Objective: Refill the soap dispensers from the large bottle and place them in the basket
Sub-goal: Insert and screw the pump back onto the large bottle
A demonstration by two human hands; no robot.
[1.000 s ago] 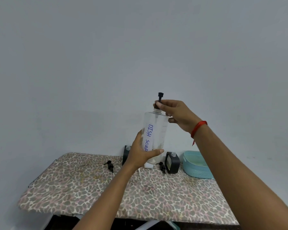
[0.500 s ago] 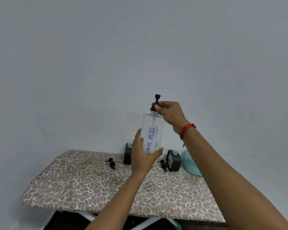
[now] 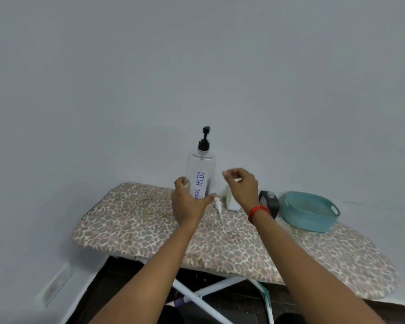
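Large bottle, pump cap on, upright over ironing board rear, gripped low by left hand. Right hand held beside it, fingers loosely curled, nothing grasped. Black dispenser and white dispenser seen outside basket; refilling and basketing judged left.

Soft, dim, grey-blue light spreads evenly; the clear large bottle gripped by the left hand shows only a weak sheen. The right hand has motion-smeared fingertips (the left reads sharper). Below both hands, shadow pools under the ironing board, whose edge bows with wide-angle distortion.
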